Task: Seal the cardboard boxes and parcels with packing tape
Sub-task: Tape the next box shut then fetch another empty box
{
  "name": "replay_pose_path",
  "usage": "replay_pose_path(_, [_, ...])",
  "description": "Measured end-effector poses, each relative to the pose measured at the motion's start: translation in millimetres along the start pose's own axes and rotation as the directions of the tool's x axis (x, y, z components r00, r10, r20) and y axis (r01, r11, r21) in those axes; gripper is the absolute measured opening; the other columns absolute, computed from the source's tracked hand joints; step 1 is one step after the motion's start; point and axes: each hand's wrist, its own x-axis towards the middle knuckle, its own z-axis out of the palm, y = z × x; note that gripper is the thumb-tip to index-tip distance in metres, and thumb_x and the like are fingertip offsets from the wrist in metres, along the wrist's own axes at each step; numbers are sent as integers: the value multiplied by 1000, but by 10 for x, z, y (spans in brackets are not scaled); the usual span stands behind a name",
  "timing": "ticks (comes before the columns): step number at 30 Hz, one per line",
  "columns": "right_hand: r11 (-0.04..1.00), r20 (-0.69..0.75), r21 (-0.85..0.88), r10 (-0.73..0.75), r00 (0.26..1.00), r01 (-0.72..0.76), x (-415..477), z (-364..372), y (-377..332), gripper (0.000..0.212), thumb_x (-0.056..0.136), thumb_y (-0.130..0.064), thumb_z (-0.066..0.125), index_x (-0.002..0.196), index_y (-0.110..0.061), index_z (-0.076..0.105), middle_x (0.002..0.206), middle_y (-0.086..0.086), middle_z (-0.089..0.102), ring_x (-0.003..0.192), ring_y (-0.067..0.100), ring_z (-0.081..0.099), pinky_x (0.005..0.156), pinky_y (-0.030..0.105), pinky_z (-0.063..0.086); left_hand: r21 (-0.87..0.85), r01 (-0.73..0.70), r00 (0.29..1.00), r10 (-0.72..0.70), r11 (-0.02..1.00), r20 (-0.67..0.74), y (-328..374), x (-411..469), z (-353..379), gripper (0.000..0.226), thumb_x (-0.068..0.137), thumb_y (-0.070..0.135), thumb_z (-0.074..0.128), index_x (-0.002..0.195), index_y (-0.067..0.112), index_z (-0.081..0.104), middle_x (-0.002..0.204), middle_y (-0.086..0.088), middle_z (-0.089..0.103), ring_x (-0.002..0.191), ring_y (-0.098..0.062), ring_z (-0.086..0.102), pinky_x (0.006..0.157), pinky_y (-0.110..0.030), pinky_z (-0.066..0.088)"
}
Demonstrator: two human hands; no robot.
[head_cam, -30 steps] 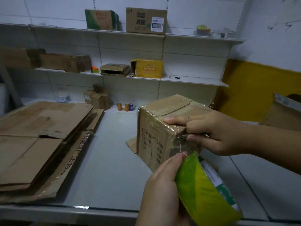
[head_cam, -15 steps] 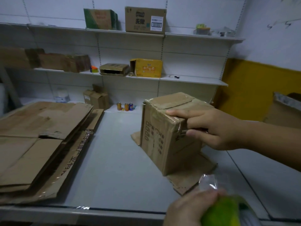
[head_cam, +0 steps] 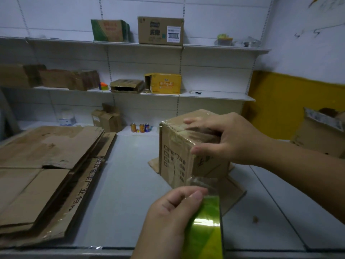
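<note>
A small brown cardboard box (head_cam: 175, 156) with printed characters stands on the grey table, partly wrapped in clear tape. My right hand (head_cam: 229, 139) lies over its top near corner, fingers spread on the top and thumb pressing the tape onto the near side. My left hand (head_cam: 171, 217) grips a green-yellow roll of packing tape (head_cam: 204, 227) low in front of the box. A clear strip of tape (head_cam: 200, 181) runs from the roll up to the box.
Flattened cardboard sheets (head_cam: 46, 165) are stacked on the left. A flat cardboard piece (head_cam: 233, 191) lies under the box. Three small cans (head_cam: 140, 127) stand at the table's back. Wall shelves (head_cam: 214, 96) hold boxes. An open carton (head_cam: 321, 131) sits at the right.
My left hand has brought the roll back up toward the box after pulling it down and away. My right hand has shifted from pinching the edge to pressing over the top corner.
</note>
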Motion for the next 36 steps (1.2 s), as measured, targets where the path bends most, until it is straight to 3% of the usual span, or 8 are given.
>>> replay_pose_path(5, [882, 48, -321, -349, 936, 345, 71, 27, 68, 51, 77, -51, 58, 106, -12, 73, 100, 0, 74, 88, 15, 71, 59, 34, 60, 66, 15, 1000, -16, 998, 24, -111, 4, -92, 8, 64, 23, 81, 72, 22, 78, 74, 1, 74, 63, -5, 67, 55, -15, 50])
replay_pose_path(8, [846, 19, -395, -382, 924, 358, 28, 98, 119, 47, 83, -48, 59, 106, -10, 73, 99, 2, 74, 85, 17, 73, 62, 32, 60, 89, -5, 1000, 4, 996, 8, -157, 15, -131, 8, 72, 17, 79, 67, 23, 78, 73, 2, 73, 61, -2, 65, 53, -10, 47])
replay_pose_path(13, [933, -130, -322, -211, 969, 160, -101, 169, 70, 59, 82, -62, 52, 109, -14, 72, 100, 2, 74, 91, 18, 70, 76, 30, 55, 130, -31, 999, 32, 991, -1, -77, -29, -206, 14, 81, 5, 65, 79, 13, 76, 60, 0, 69, 51, -5, 62, 49, -11, 47])
replay_pose_path(17, [968, -167, -250, -30, 986, -13, -62, 232, 16, 54, 73, -59, 59, 105, -18, 74, 101, -2, 74, 95, 17, 70, 75, 39, 59, 258, -142, 990, 136, 956, 39, 73, -15, -351, 35, 73, 14, 69, 105, 28, 64, 79, -20, 70, 73, -24, 66, 72, -37, 54])
replay_pose_path(22, [977, -216, -183, 64, 974, -105, -104, 249, -13, 53, 72, -56, 61, 107, -18, 73, 106, -3, 73, 100, 16, 68, 84, 35, 56, 653, -212, 971, 232, 727, 57, 351, 265, -697, 54, 79, 25, 68, 119, 46, 39, 88, 2, 69, 85, -13, 64, 76, -35, 52])
replay_pose_path(27, [966, -234, -203, 114, 966, -163, -155, 254, 53, 38, 79, -40, 65, 112, -23, 71, 106, -4, 72, 102, 19, 66, 82, 38, 55, 919, -199, 973, 178, 339, 145, 405, 703, -1091, 34, 89, 32, 60, 118, 40, 46, 118, 5, 52, 103, -15, 54, 88, -36, 52])
replay_pose_path(34, [934, -104, -79, 339, 935, -348, -191, 159, 192, 42, 84, -31, 70, 125, -28, 62, 121, -7, 66, 115, 14, 58, 95, 44, 50, 934, -210, 977, 105, 290, 187, 485, 924, -1204, 24, 90, 15, 58, 94, 38, 55, 107, 6, 57, 96, -16, 59, 80, -31, 56])
replay_pose_path(36, [940, -177, -69, 317, 932, -333, -186, 151, 93, 45, 83, -36, 70, 125, -21, 63, 125, -5, 63, 114, 16, 58, 93, 44, 51, 943, -205, 978, 87, 261, 189, 507, 941, -1174, 23, 91, 13, 54, 91, 36, 58, 105, 3, 58, 93, -16, 59, 80, -31, 56])
